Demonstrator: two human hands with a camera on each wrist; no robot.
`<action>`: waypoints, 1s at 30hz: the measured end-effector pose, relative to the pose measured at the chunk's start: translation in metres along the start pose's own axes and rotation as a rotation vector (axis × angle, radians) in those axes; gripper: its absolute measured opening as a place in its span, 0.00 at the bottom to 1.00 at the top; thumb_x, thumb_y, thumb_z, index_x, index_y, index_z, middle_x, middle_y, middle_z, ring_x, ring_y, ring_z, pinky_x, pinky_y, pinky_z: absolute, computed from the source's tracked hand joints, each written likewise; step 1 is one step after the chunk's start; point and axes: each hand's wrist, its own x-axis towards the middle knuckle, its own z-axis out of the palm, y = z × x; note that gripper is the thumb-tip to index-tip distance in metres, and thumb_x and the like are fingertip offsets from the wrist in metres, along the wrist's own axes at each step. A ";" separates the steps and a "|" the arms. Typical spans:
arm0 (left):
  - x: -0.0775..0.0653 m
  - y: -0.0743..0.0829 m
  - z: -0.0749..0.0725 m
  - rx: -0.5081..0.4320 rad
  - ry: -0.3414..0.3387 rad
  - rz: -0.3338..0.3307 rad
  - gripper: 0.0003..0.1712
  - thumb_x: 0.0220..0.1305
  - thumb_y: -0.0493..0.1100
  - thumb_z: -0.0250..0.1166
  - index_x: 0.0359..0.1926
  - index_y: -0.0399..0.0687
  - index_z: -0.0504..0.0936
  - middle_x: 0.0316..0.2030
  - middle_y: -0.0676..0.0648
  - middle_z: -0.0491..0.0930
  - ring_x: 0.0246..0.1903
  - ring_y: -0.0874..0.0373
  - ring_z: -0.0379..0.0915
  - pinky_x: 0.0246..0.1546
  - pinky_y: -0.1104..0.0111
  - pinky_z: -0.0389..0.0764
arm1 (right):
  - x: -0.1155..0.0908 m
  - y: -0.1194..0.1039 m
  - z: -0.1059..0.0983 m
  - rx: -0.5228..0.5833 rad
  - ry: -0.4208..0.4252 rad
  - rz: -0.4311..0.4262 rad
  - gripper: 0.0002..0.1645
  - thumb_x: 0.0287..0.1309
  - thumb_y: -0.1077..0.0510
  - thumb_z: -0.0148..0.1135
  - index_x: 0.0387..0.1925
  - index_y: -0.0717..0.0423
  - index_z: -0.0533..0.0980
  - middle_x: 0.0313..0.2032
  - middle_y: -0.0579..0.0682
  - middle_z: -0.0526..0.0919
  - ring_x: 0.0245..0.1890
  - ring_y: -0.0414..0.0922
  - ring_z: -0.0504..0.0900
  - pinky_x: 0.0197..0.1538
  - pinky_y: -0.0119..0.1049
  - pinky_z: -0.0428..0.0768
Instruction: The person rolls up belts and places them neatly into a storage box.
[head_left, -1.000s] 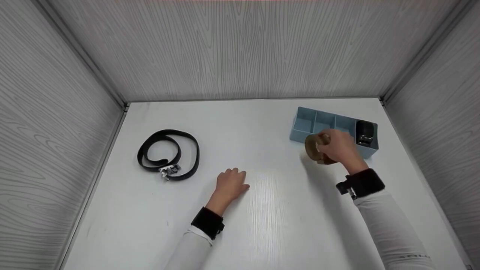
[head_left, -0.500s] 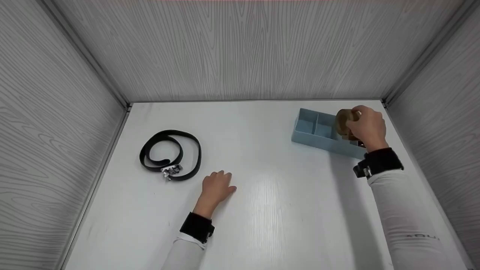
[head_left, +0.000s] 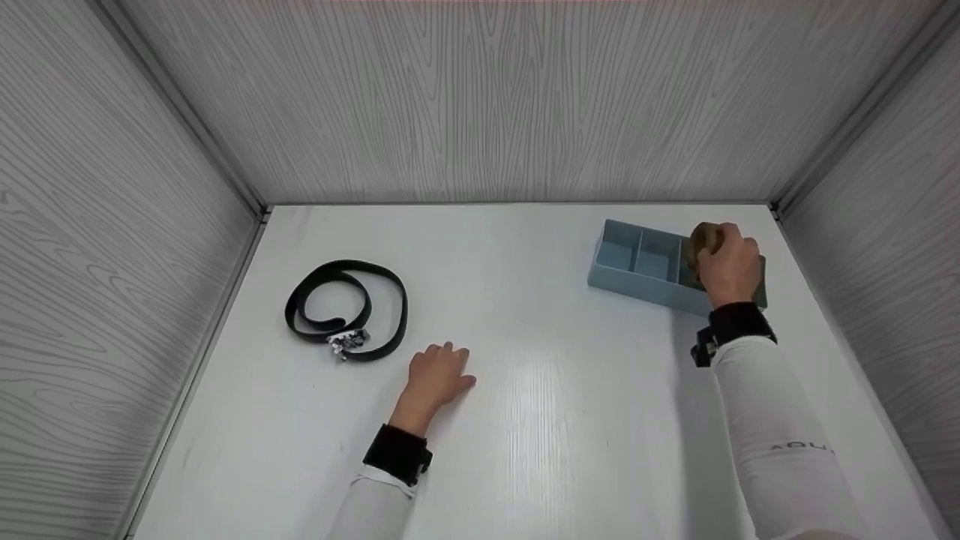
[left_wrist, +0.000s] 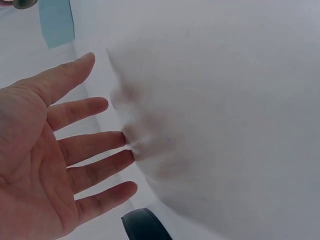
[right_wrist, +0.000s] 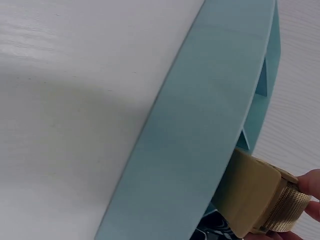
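Observation:
In the head view my right hand pinches a gold ring-shaped band at the third compartment of a blue divided box. The right wrist view shows the gold band's smooth rounded plate and mesh part, with fingertips on the mesh. Below it, a black shiny object shows in the box; its kind is unclear. Whether the gold band touches the compartment floor is hidden. My left hand hovers or rests low over the white table, fingers spread and holding nothing; in the left wrist view its palm is visible.
A coiled black belt with a silver buckle lies on the table left of my left hand. The box's two left compartments hold nothing visible. Grey wood-grain panels enclose the back and sides.
My right hand has carried the gold band from in front of the box to over its right part, then lower at the third compartment. My left hand has shifted slightly left.

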 end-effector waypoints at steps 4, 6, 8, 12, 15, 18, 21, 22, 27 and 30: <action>-0.002 0.000 -0.001 0.008 -0.005 0.011 0.22 0.59 0.52 0.69 0.48 0.42 0.82 0.43 0.38 0.80 0.44 0.41 0.77 0.39 0.49 0.76 | -0.004 0.005 0.011 -0.013 -0.016 0.031 0.26 0.63 0.65 0.53 0.63 0.66 0.69 0.51 0.75 0.73 0.50 0.70 0.74 0.48 0.64 0.72; -0.004 0.000 -0.002 0.003 -0.008 0.009 0.22 0.58 0.51 0.69 0.49 0.42 0.81 0.46 0.37 0.80 0.47 0.41 0.76 0.40 0.48 0.75 | -0.005 0.007 0.015 -0.023 -0.035 0.043 0.25 0.63 0.65 0.54 0.62 0.67 0.69 0.51 0.75 0.74 0.50 0.70 0.74 0.48 0.64 0.73; -0.006 0.001 -0.002 -0.011 -0.020 -0.002 0.24 0.59 0.51 0.69 0.52 0.42 0.81 0.52 0.36 0.78 0.51 0.40 0.74 0.44 0.47 0.74 | -0.006 0.009 0.018 -0.032 -0.061 0.051 0.25 0.64 0.65 0.54 0.61 0.68 0.70 0.50 0.74 0.74 0.49 0.69 0.75 0.47 0.64 0.73; -0.006 0.003 -0.003 -0.027 -0.049 -0.009 0.27 0.60 0.51 0.68 0.58 0.43 0.79 0.59 0.34 0.74 0.58 0.39 0.70 0.50 0.45 0.72 | -0.009 0.012 0.019 -0.065 -0.121 0.086 0.22 0.64 0.64 0.54 0.58 0.69 0.72 0.48 0.73 0.75 0.46 0.68 0.77 0.43 0.62 0.75; -0.005 0.003 -0.003 -0.027 -0.066 -0.005 0.29 0.60 0.51 0.68 0.60 0.44 0.78 0.60 0.34 0.72 0.60 0.39 0.68 0.52 0.45 0.71 | -0.009 0.013 0.019 -0.089 -0.163 0.111 0.19 0.66 0.63 0.51 0.54 0.69 0.74 0.46 0.74 0.74 0.45 0.68 0.77 0.41 0.62 0.75; -0.004 0.003 -0.003 -0.030 -0.079 -0.005 0.30 0.60 0.50 0.68 0.61 0.44 0.77 0.62 0.34 0.71 0.61 0.40 0.67 0.53 0.45 0.70 | -0.011 0.015 0.018 -0.094 -0.198 0.127 0.19 0.67 0.62 0.50 0.55 0.70 0.73 0.48 0.76 0.71 0.47 0.69 0.74 0.42 0.63 0.75; -0.004 0.003 -0.003 -0.037 -0.089 0.000 0.29 0.61 0.50 0.67 0.62 0.44 0.77 0.62 0.34 0.71 0.62 0.39 0.66 0.53 0.45 0.70 | -0.015 0.014 0.017 -0.084 -0.227 0.135 0.23 0.68 0.60 0.50 0.60 0.71 0.69 0.52 0.79 0.66 0.49 0.71 0.72 0.45 0.64 0.74; -0.004 0.002 -0.003 -0.039 -0.091 0.002 0.29 0.62 0.50 0.66 0.62 0.44 0.76 0.62 0.34 0.71 0.62 0.39 0.66 0.53 0.45 0.70 | -0.016 0.013 0.016 -0.082 -0.235 0.136 0.25 0.69 0.60 0.51 0.61 0.71 0.68 0.53 0.79 0.65 0.50 0.71 0.71 0.47 0.64 0.73; -0.004 0.000 -0.004 -0.057 -0.092 0.016 0.29 0.62 0.49 0.66 0.62 0.43 0.76 0.63 0.33 0.70 0.62 0.38 0.65 0.54 0.44 0.70 | -0.025 0.002 0.013 -0.112 -0.238 0.104 0.32 0.67 0.57 0.52 0.66 0.72 0.62 0.57 0.80 0.59 0.55 0.74 0.65 0.52 0.66 0.67; -0.005 -0.004 -0.004 -0.075 -0.098 0.017 0.29 0.62 0.49 0.66 0.62 0.42 0.76 0.63 0.33 0.69 0.62 0.38 0.65 0.55 0.44 0.69 | -0.035 -0.009 0.015 -0.145 -0.208 0.054 0.33 0.65 0.58 0.54 0.67 0.72 0.60 0.59 0.80 0.56 0.56 0.75 0.62 0.53 0.68 0.65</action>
